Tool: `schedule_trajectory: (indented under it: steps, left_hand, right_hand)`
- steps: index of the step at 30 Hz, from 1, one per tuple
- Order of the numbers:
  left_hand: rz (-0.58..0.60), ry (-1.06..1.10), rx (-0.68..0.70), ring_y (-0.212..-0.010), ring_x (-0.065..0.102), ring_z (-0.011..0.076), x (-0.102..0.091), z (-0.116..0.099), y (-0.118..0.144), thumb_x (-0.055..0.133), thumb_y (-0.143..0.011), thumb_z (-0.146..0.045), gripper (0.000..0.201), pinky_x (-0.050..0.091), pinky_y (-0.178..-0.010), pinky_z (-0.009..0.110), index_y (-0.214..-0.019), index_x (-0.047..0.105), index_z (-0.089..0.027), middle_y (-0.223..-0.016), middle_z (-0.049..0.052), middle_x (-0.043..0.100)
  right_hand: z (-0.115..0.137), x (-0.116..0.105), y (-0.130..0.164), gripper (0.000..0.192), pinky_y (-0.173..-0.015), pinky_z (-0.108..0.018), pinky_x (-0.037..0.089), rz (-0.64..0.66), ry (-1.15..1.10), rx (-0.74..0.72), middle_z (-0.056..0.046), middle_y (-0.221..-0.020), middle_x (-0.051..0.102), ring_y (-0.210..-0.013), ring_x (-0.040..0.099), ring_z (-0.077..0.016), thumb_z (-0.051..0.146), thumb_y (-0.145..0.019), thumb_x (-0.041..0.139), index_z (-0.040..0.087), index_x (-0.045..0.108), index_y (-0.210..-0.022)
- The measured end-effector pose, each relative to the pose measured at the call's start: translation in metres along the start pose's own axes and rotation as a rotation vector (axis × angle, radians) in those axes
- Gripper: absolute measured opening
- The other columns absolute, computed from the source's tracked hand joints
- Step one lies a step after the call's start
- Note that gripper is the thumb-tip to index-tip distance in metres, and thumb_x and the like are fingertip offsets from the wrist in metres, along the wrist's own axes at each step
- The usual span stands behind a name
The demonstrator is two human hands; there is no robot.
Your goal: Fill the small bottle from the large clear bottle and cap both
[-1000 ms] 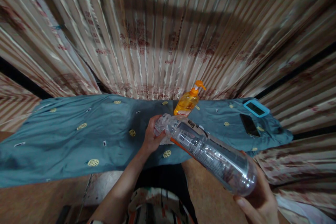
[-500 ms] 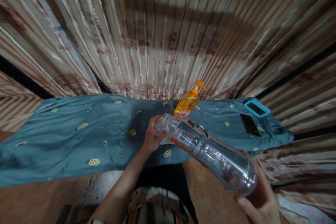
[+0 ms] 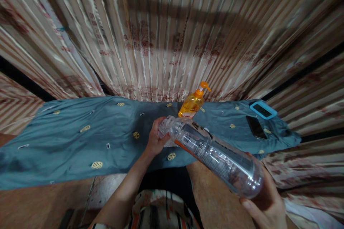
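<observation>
A large clear plastic bottle with an orange-edged label lies tilted across the view, its base toward me on the right. My right hand is wrapped round the base end. My left hand is closed on a small clear plastic piece at the upper left end of the bottle. Whether that piece is a separate container touching the bottle's mouth or part of the bottle, I cannot tell. Just behind stands a pump bottle of yellow liquid with an orange pump head, its lower part hidden.
A teal cloth with pineapple prints covers the narrow table. On its right end lie a dark phone and a blue-framed device with a dark screen. Patterned curtains hang close behind and at both sides.
Almost nothing differs. The large bottle's base end has risen very slightly, and both hands keep their hold.
</observation>
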State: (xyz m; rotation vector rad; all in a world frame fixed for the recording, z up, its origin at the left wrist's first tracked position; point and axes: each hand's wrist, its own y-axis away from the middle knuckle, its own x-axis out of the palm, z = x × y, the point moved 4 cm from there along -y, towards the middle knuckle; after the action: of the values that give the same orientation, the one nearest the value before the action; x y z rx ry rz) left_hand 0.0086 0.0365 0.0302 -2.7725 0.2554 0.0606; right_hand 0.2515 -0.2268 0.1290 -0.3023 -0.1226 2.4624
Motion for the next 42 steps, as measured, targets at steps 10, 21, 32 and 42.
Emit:
schedule_trajectory:
  steps: [10, 21, 32, 42]
  left_hand:
    - [-0.011, -0.005, 0.002, -0.126, 0.068, 0.0336, -0.0005, -0.0001, -0.0001, 0.082, -0.083, -0.054, 0.066, 0.054, -0.113, 0.050, -0.137, 0.061, -0.023, -0.133, 0.012, 0.069]
    - [0.006, 0.007, 0.002, -0.128, 0.067, 0.0338, -0.0008, 0.0004, -0.0001, 0.083, -0.084, -0.056, 0.067, 0.053, -0.115, 0.051, -0.138, 0.060, -0.023, -0.135, 0.013, 0.069]
    - [0.001, 0.008, 0.015, -0.126, 0.067, 0.0331, -0.0005, 0.0025, 0.0011, 0.081, -0.085, -0.052, 0.064, 0.053, -0.112, 0.049, -0.138, 0.060, -0.022, -0.134, 0.012, 0.069]
    - [-0.003, -0.009, 0.030, -0.125, 0.068, 0.0320, -0.0012, 0.0026, 0.0010, 0.081, -0.086, -0.051, 0.062, 0.053, -0.111, 0.047, -0.138, 0.061, -0.023, -0.134, 0.011, 0.069]
  right_hand:
    - [-0.0004, -0.0002, 0.0007, 0.092, -0.097, -0.033, 0.064, -0.015, 0.025, -0.009, -0.013, -0.157, 0.066, -0.134, 0.072, -0.0336, 0.056, -0.085, 0.090, 0.025, 0.053, -0.162]
    - [0.0014, 0.0015, 0.0004, 0.088, -0.096, -0.028, 0.062, -0.043, -0.027, 0.016, -0.007, -0.155, 0.068, -0.133, 0.072, -0.0310, 0.055, -0.077, 0.097, 0.031, 0.061, -0.154]
    - [0.0021, 0.0019, 0.0002, 0.093, -0.099, -0.029, 0.060, -0.063, -0.023, 0.013, -0.010, -0.154, 0.068, -0.135, 0.070, -0.0324, 0.059, -0.074, 0.098, 0.026, 0.062, -0.153]
    - [0.0013, 0.0020, 0.0002, 0.093, -0.093, -0.030, 0.063, -0.067, -0.056, 0.025, -0.009, -0.150, 0.072, -0.127, 0.075, -0.0324, 0.057, -0.070, 0.101, 0.029, 0.065, -0.151]
